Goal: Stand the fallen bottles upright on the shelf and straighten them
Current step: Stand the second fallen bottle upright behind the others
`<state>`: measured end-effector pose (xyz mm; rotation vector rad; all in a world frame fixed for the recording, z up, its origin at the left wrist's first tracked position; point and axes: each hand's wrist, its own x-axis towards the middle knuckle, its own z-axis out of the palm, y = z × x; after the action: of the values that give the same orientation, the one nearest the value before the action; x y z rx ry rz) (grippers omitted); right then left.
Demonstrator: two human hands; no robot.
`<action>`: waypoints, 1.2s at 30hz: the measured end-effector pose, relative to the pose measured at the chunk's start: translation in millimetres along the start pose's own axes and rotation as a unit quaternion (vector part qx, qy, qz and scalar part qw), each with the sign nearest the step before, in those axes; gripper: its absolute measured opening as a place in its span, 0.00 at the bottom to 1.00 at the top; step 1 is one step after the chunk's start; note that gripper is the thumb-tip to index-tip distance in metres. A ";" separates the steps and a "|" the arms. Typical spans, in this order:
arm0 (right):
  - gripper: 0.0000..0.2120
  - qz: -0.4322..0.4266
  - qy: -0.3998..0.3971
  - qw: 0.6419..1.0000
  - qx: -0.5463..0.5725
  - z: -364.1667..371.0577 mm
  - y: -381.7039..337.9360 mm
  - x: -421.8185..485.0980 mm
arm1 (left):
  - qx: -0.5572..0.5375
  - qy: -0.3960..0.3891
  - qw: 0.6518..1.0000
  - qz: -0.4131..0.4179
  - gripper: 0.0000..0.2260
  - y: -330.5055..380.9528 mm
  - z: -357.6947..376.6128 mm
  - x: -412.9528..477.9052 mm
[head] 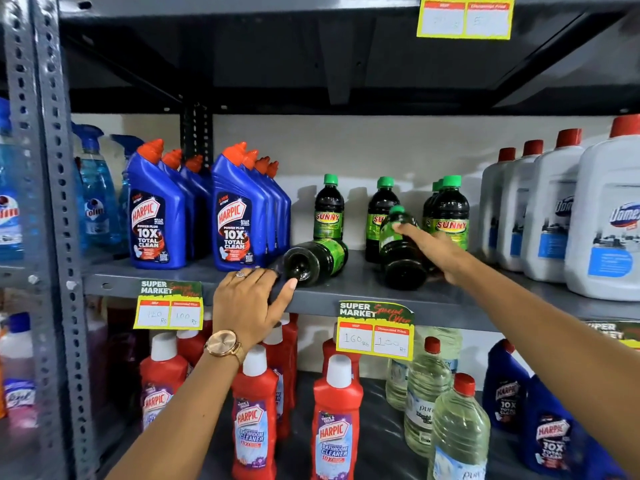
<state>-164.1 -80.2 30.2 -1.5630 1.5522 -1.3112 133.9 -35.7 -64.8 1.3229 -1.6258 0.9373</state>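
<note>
Dark Sunny bottles with green caps stand on the grey middle shelf (pixel 346 292). One fallen bottle (pixel 317 259) lies on its side, its base toward me. My left hand (pixel 249 301) rests on the shelf edge, thumb touching that bottle's base, fingers apart. My right hand (pixel 431 252) grips a second bottle (pixel 398 251), which is tilted back with its cap up. Upright Sunny bottles stand behind: one on the left (pixel 329 211), one in the middle (pixel 379 209), a group at the right (pixel 450 211).
Blue Harpic bottles (pixel 239 216) stand left of the Sunny bottles, white Domex jugs (pixel 554 216) to the right. Price tags (pixel 375 329) hang on the shelf edge. Red Harpic bottles (pixel 336 420) and clear bottles fill the lower shelf. A steel upright (pixel 52 202) is at left.
</note>
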 end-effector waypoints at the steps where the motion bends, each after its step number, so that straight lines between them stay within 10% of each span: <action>1: 0.27 -0.046 0.033 0.998 -0.001 2.3 -2.0 0.7 | 0.002 0.001 1.000 -0.001 0.25 -0.1 0.3 -0.1; 5: 0.23 -0.156 0.125 0.978 -0.066 12.5 -12.8 8.4 | 0.002 0.010 1.000 -0.007 0.24 0.3 1.4 0.6; 36: 0.42 -0.083 0.134 0.973 -0.171 41.2 11.6 26.5 | -0.007 0.031 0.999 -0.036 0.24 6.0 2.4 -2.1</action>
<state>-135.6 -117.3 11.4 -1.8180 1.9323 -1.4514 127.8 -36.1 -67.9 1.3210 -1.5249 0.9144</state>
